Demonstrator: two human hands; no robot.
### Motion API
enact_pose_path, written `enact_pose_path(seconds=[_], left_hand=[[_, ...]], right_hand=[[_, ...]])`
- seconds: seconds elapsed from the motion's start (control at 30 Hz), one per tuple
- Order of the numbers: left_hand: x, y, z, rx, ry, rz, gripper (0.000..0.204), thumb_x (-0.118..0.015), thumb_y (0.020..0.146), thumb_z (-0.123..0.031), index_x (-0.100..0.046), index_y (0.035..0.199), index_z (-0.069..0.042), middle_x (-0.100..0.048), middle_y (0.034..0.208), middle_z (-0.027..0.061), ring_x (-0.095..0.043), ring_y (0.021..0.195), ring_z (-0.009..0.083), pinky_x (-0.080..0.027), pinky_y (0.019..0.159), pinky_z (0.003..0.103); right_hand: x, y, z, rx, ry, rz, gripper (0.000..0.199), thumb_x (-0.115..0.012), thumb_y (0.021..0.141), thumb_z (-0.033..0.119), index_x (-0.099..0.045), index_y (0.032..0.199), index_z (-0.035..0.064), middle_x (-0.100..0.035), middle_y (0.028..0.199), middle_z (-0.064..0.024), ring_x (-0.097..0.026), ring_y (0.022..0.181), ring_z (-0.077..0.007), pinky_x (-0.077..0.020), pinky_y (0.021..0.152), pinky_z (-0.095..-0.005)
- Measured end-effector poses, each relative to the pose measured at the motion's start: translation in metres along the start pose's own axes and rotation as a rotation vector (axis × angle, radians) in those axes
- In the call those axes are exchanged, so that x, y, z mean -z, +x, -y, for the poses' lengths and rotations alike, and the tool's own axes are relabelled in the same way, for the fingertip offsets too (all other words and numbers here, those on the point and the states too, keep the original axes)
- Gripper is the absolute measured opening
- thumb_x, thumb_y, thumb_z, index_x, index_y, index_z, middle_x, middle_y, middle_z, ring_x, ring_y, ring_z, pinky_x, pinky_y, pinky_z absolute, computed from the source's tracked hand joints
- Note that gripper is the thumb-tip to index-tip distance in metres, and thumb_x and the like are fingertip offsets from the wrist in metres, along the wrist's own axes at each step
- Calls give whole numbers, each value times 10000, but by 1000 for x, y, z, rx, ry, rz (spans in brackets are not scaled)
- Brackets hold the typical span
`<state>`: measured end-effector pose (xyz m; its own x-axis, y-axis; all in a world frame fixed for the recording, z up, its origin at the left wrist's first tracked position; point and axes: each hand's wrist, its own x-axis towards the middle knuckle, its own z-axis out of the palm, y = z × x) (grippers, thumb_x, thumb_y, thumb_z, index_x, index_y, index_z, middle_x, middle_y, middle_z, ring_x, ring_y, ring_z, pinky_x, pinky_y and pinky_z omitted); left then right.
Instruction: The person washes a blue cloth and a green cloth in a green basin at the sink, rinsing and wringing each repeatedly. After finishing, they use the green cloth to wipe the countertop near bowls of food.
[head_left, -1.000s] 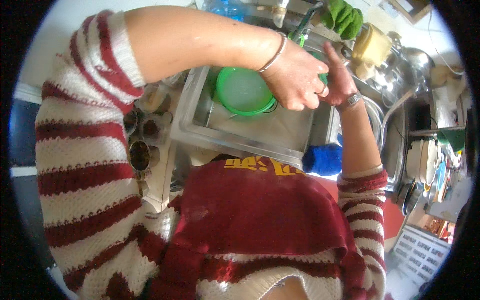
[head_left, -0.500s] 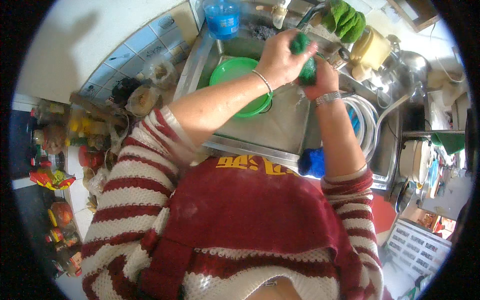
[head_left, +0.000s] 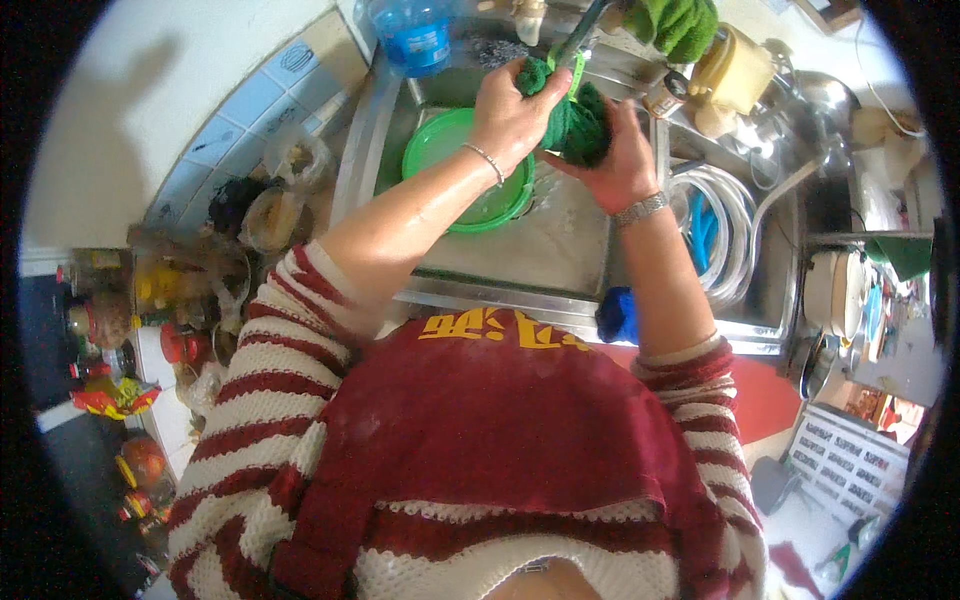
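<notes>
- A dark green cloth is gripped by both hands above the steel sink; the left hand is closed on its 10 o'clock end, the right hand is cupped under its 4 o'clock end.
- The soft, bunched cloth is stretched along that axis.
- A round green plastic basin is seen at 7 o'clock, below the left wrist.

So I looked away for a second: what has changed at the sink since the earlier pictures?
Both hands moved up from over the green basin to the far end of the sink. The left hand and right hand now squeeze a dark green cloth between them; earlier it barely showed. The basin stays in the sink, and the blue cloth stays on its front edge.
</notes>
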<state>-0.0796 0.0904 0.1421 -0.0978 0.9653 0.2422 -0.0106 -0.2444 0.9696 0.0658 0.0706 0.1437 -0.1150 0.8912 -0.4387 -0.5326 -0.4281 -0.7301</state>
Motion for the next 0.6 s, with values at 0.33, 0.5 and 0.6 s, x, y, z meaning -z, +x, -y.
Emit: enact_pose_path(seconds=[0.33,0.5,0.6], left_hand=[[-12,11,-43,-1383,710,931,111,-598,744,-156,-598,843,-104,-571,867,55,-590,904,239,-496,819,370],[-16,15,-60,-1685,625,952,119,-602,723,-195,-591,824,-133,-503,779,27,-563,843,202,-489,798,358],[-16,7,-60,-1562,536,768,136,-657,710,-141,-599,834,-136,-599,878,39,-614,886,242,-507,755,371]], right_hand=[[41,12,-29,492,-411,202,323,-344,1005,282,-565,1138,88,-639,1079,-73,-619,1005,-227,-518,835,-397],[40,5,-19,265,128,474,284,-339,993,203,-588,1078,93,-638,1037,-63,-616,963,-205,-518,821,-346],[21,5,-2,629,-311,339,278,-344,989,177,-598,1047,80,-638,1015,-74,-611,951,-210,-513,824,-338]])
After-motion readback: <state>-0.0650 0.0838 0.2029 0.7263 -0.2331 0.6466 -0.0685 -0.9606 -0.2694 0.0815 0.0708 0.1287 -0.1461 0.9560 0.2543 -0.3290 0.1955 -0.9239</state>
